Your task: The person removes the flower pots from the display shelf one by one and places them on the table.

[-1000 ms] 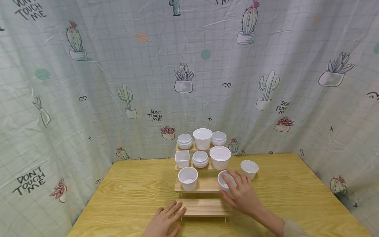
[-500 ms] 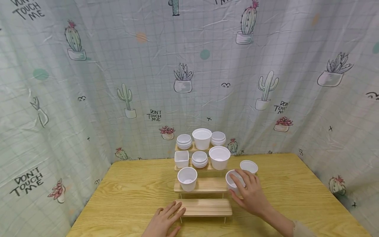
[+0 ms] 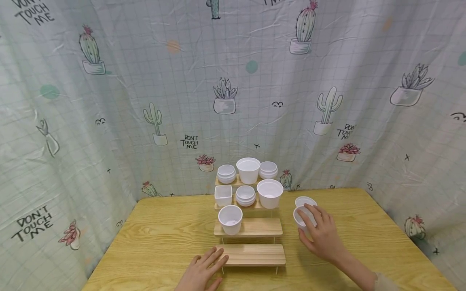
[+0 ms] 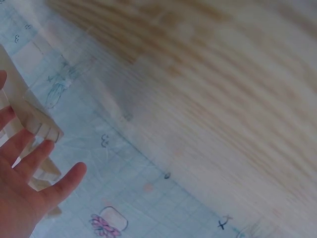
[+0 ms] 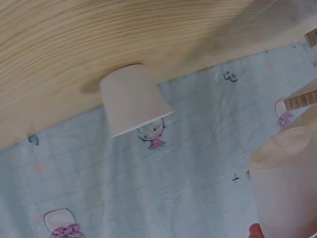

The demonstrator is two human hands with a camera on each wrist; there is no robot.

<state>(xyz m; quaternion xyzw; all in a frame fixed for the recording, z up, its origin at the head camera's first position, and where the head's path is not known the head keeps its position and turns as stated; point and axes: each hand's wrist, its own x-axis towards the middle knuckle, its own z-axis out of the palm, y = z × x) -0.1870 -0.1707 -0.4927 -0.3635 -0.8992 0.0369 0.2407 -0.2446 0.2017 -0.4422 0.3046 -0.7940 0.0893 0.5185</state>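
Note:
My right hand [image 3: 323, 235] grips a white round plant pot [image 3: 299, 218] at its rim, off the right side of the wooden tiered stand [image 3: 255, 255]. In the head view this pot overlaps another white pot [image 3: 305, 200] standing on the table behind it. The right wrist view shows the held pot [image 5: 287, 191] at the right with one fingertip [image 5: 254, 231] at its edge, apart from the standing pot [image 5: 131, 99]. My left hand [image 3: 204, 267] rests its spread fingers on the left end of the stand's lowest step; the left wrist view shows those fingers [image 4: 32, 161] extended.
Several white pots stand on the upper tiers, among them a square one [image 3: 223, 195] and a tall one [image 3: 248, 170]. A single round pot [image 3: 231, 220] sits at the left of the second-lowest step. A cactus-print curtain [image 3: 233, 121] hangs behind the wooden table [image 3: 164, 230].
My right hand has lifted the pot off the right end of the second-lowest step and carried it rightward, toward the pot on the table. The left hand has stayed in place.

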